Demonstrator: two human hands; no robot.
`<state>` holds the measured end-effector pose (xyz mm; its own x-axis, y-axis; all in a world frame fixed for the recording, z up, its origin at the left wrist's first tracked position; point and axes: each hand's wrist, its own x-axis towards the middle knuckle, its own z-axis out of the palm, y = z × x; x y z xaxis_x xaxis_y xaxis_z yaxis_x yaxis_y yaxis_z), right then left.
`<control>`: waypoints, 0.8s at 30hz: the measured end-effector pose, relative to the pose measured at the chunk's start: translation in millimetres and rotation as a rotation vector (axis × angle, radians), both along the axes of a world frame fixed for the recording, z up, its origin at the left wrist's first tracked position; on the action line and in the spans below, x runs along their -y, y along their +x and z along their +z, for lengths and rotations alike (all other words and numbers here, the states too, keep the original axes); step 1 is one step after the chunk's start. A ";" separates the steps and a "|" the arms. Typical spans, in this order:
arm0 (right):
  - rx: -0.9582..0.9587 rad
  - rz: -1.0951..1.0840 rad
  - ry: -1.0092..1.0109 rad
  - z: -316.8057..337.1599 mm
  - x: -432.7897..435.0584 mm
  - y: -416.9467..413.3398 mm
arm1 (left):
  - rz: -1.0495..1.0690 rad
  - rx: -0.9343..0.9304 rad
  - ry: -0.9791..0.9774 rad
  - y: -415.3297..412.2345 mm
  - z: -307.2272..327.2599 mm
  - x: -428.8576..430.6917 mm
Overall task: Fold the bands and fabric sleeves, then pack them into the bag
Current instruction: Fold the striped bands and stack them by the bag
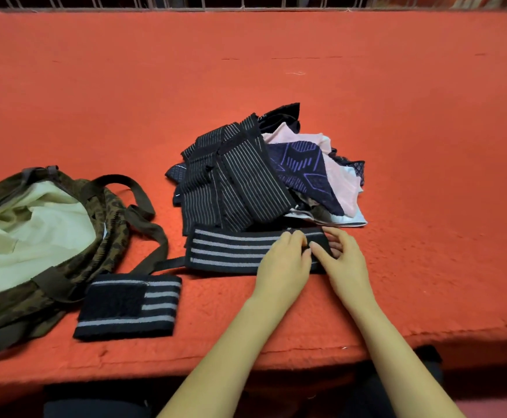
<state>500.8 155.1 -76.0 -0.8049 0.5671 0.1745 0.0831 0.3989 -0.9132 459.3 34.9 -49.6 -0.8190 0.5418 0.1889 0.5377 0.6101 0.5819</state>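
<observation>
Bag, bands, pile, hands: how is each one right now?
bag: open, lying down.
short band: folded, beside the bag.
long band: stretched flat, unfolded.
pile: jumbled, unfolded.
left hand: pinches long band's right end.
right hand: pinches it too.

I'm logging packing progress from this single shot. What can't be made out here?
Head view only:
bag: left side cut off by the frame edge; lining folds hide any contents.
pile: lower pieces buried under striped bands, so no count.
front band: right end covered by the left hand and right hand gripping it.
</observation>
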 end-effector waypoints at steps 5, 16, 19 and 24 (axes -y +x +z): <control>-0.086 -0.103 -0.196 0.9 -4.0 -2.2 | 0.075 -0.079 -0.089 -1.7 -11.0 -10.0; -0.221 0.049 -0.591 5.6 -7.4 0.0 | 0.119 0.104 -0.143 -3.9 16.1 -25.4; -0.248 0.021 -0.496 5.3 -4.5 2.7 | 0.081 0.274 0.142 -3.7 23.2 -16.5; -0.216 0.046 -0.335 4.9 -1.6 5.9 | 0.044 0.385 0.332 4.3 34.2 8.1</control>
